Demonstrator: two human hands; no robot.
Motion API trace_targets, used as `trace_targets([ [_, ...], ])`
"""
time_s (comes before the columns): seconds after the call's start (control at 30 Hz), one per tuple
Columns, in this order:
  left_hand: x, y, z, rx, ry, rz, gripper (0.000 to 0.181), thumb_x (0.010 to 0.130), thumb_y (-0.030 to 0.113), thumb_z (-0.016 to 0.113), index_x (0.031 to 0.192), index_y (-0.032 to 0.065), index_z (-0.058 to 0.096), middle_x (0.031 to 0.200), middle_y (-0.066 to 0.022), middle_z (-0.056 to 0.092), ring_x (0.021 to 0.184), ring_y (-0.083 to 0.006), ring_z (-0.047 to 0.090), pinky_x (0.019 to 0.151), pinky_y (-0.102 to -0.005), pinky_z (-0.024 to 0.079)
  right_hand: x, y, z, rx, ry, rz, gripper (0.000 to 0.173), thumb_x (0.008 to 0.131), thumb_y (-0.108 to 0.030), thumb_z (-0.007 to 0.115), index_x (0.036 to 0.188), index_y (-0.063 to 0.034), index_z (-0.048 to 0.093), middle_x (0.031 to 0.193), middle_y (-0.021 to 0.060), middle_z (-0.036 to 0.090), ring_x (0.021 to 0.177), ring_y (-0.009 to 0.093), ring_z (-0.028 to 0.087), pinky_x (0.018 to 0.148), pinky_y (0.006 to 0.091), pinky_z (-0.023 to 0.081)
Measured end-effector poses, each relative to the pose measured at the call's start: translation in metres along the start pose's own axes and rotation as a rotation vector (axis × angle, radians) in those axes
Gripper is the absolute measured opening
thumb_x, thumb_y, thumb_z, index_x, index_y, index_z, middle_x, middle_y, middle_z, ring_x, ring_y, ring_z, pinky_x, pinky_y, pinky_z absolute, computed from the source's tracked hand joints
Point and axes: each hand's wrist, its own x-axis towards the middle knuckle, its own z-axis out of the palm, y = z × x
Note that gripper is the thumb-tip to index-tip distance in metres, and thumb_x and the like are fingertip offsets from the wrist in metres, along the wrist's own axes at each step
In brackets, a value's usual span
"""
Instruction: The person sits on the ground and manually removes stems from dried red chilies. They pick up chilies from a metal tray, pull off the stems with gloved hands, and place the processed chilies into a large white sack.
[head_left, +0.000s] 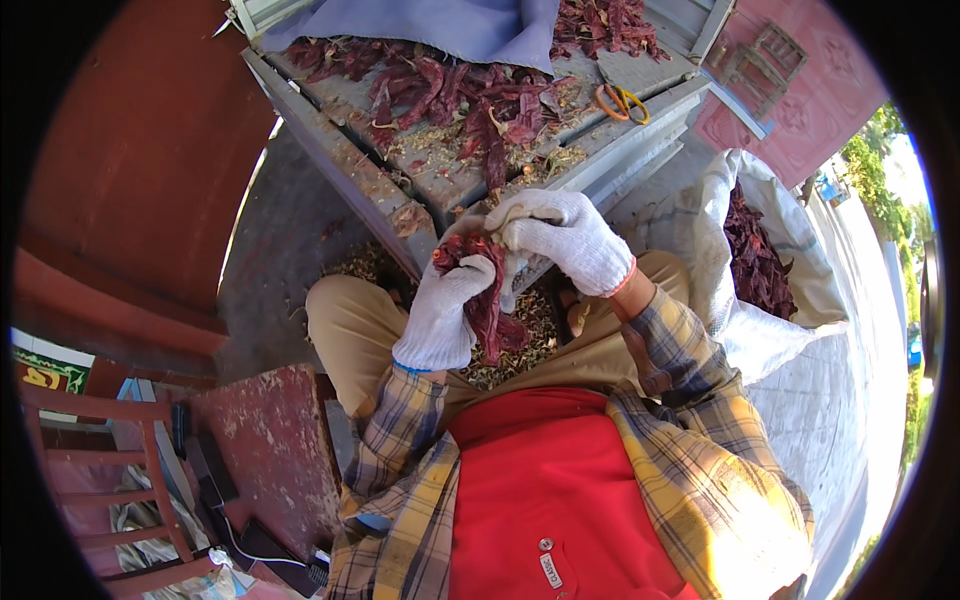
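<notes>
My left hand (448, 307), in a white knit glove with a blue cuff edge, is closed around a bunch of dried red chili peppers (491, 322) that hang below the fingers. My right hand (566, 232), gloved in white with an orange cuff edge, pinches at the stem end of the bunch; what lies between its fingertips is partly hidden. Just beyond both hands, a pile of dried red chilies (450, 94) lies on a worn metal surface (337, 105), partly under a purple-blue cloth (450, 26). Scissors with orange and yellow handles (622, 103) rest right of the pile.
An open white woven sack (731, 300) holding dried chilies (754, 255) stands at the right. Plant scraps (517, 360) cover the floor between my legs. At lower left are a worn red wooden bench (262, 442) and a red slatted chair (112, 457). A small wooden stool (765, 67) lies upper right.
</notes>
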Motion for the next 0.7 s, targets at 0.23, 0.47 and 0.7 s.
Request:
trace_targets([
  [0.23, -0.007, -0.002, -0.011, 0.213, -0.048, -0.146, 0.039, 0.087, 0.008, 0.062, 0.122, -0.0028, 0.051, 0.094, -0.0131, 0.062, 0.072, -0.0201, 0.062, 0.07, -0.0328, 0.055, -0.02, 0.0, 0.003, -0.129, -0.007, -0.225, 0.016, 0.085, -0.005, 0.065, 0.099, 0.0017, 0.065, 0.086, 0.0099, 0.068, 0.073, 0.021, 0.069, 0.072, 0.0316, 0.054],
  [0.47, -0.004, -0.011, -0.02, 0.085, -0.005, -0.219, 0.032, 0.085, 0.007, 0.062, 0.114, -0.0038, 0.054, 0.092, -0.0152, 0.064, 0.075, -0.0228, 0.065, 0.072, -0.0337, 0.055, -0.016, -0.008, 0.001, -0.725, 0.025, -0.657, 0.017, 0.075, -0.007, 0.069, 0.092, -0.0082, 0.066, 0.094, 0.0099, 0.063, 0.087, 0.032, 0.062, 0.076, 0.0386, 0.051],
  [0.7, -0.009, -0.007, 0.002, 0.165, -0.109, -0.216, 0.036, 0.085, -0.001, 0.066, 0.119, -0.0039, 0.055, 0.088, -0.0076, 0.065, 0.075, -0.0139, 0.062, 0.069, -0.0264, 0.051, -0.024, -0.007, 0.006, -0.641, 0.066, -0.503, 0.01, 0.079, -0.008, 0.066, 0.089, -0.006, 0.066, 0.083, 0.0095, 0.063, 0.077, 0.029, 0.062, 0.069, 0.0367, 0.05],
])
